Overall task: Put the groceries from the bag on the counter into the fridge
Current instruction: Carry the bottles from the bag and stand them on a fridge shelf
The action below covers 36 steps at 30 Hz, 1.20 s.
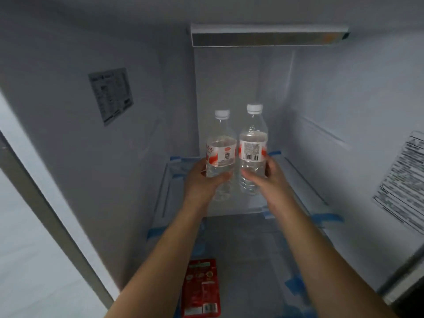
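Fridge (321, 111) interior, glass shelf (305, 177) as landmark. Left hand (202, 175) wraps the left water bottle (221, 154); right hand (270, 173) wraps the right water bottle (253, 152); both bottles upright, just above the shelf. Risk: bottles knock together on set-down, one topples toward the shelf's front edge.
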{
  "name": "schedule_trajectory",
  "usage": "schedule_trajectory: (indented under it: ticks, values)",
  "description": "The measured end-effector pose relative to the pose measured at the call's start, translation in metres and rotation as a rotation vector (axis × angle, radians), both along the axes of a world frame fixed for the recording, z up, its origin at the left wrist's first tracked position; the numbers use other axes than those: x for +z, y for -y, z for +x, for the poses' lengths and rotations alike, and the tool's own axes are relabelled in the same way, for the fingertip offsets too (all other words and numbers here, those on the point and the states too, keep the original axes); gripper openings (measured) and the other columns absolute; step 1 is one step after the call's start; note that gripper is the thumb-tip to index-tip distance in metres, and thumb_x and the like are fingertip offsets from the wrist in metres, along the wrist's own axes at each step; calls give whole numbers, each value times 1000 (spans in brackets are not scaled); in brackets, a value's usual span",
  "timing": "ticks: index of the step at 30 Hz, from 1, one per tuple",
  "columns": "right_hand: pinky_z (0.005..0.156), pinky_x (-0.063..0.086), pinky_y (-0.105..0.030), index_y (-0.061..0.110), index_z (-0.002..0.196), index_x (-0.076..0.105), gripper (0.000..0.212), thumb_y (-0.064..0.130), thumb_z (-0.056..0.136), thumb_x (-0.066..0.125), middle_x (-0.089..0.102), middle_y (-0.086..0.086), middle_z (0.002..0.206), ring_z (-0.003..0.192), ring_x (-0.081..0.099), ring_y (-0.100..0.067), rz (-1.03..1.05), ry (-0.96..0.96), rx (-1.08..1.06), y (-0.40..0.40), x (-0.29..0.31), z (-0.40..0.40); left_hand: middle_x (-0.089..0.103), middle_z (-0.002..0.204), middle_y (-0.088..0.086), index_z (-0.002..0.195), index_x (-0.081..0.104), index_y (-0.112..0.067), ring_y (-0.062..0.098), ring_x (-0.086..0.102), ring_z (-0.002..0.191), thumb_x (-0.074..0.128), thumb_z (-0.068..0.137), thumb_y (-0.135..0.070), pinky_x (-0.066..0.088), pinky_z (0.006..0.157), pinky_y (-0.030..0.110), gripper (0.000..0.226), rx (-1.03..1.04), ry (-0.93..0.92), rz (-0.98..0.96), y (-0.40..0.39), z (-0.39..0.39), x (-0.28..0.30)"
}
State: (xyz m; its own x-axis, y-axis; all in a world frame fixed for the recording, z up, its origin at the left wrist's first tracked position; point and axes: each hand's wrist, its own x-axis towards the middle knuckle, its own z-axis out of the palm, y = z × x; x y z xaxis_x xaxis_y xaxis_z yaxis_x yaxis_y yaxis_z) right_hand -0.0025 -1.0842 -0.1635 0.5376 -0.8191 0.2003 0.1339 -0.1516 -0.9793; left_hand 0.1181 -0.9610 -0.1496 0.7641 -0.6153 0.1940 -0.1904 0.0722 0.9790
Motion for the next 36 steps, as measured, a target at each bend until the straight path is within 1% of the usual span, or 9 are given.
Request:
schedule_trajectory:
  ticks: [4,8,12,19,22,25,29,31,36]
  values:
    - [80,56,-32,25,119,62,59,21,66,86,73,4,109,95,70,-10,10,-17,-17,19,-4,22,69,82,-21,91,67,-33,-12,67,70,86,70,-5,48,59,7,41,8,-15,-24,17,11,0]
    - [68,54,-24,24,120,62,62,19,63,88,73,5,107,95,70,-12,42,-27,-26,31,-10,37,69,83,-21,93,67,-31,-14,66,69,87,70,-6,47,58,5,40,21,-8,-47,33,20,-5]
    - [76,54,-28,23,117,63,58,16,65,87,74,4,105,95,70,-12,33,-32,-14,42,-13,44,71,85,-19,96,67,-32,-12,67,75,90,69,-16,53,66,12,38,25,17,-31,47,27,-7]
    - [90,51,-34,26,127,54,70,29,65,86,66,9,119,105,63,-10,-12,-110,-26,51,-12,49,58,87,-30,93,55,-43,-21,56,71,83,79,-22,43,60,0,37,-19,158,30,59,34,-8]
    - [89,47,-30,26,129,49,69,29,70,84,61,12,121,108,59,-9,-36,-142,-19,49,-9,50,57,95,-27,106,52,-35,-17,52,81,80,82,-22,40,64,-3,39,-14,228,55,60,36,-11]
    - [81,45,-23,24,130,50,64,25,75,81,62,10,120,106,60,-10,-69,-179,8,48,-6,50,60,108,-16,114,52,-34,0,59,95,79,83,-27,42,73,5,41,-29,252,71,60,38,-13]
    - [81,42,-27,21,128,46,56,21,81,76,58,5,119,101,56,-12,-6,-203,16,39,3,41,64,120,-8,121,56,-26,5,60,104,80,81,-29,51,92,28,47,-11,269,86,60,36,-15]
    - [83,41,-29,24,124,43,50,19,84,73,57,3,120,101,54,-14,13,-227,4,35,4,37,62,126,-3,127,54,-22,11,58,113,78,81,-37,48,99,34,53,49,316,165,56,30,-19]
    - [91,39,-30,13,150,23,80,36,87,67,44,-10,146,128,48,-27,43,-382,-126,19,4,23,44,149,11,152,27,-17,30,40,136,61,86,-57,40,105,52,84,269,628,491,31,14,-31]
